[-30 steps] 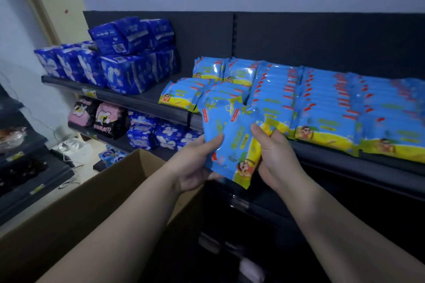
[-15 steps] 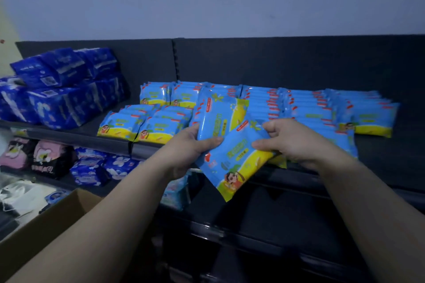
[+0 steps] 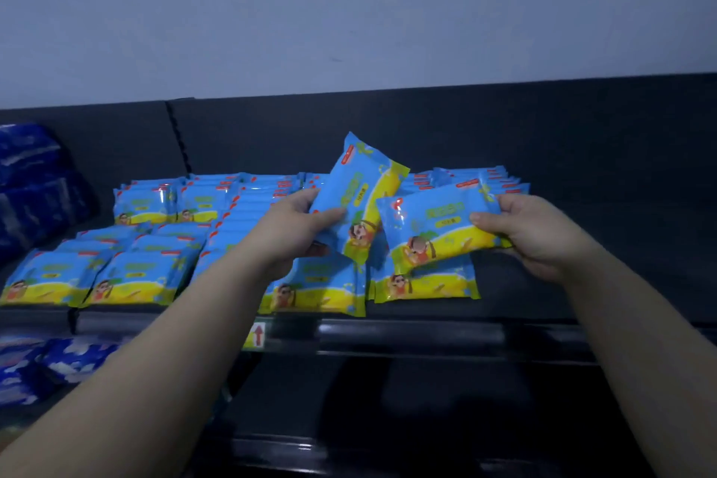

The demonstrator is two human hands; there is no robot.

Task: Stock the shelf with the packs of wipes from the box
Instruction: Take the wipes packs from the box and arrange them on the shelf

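My left hand [image 3: 291,227] grips a blue and yellow pack of wipes [image 3: 359,194], tilted with its top end up, above the rows on the shelf. My right hand [image 3: 537,233] grips a second pack of wipes [image 3: 438,227] by its right end, held nearly level just above the rightmost front pack. Several rows of the same packs [image 3: 132,275] lie flat on the dark shelf [image 3: 388,336]. The box is out of view.
Bare dark shelf surface [image 3: 620,244] lies to the right of the rows. Dark blue packs [image 3: 35,182] are stacked at the far left, and more blue packs [image 3: 58,365] sit on the shelf below. A yellow tag with a red arrow [image 3: 256,336] is on the shelf rail.
The two packs, held together before, are now apart, one in each hand. Both hands have risen and reached over the shelf rows. The view has shifted right, and the box has left the frame.
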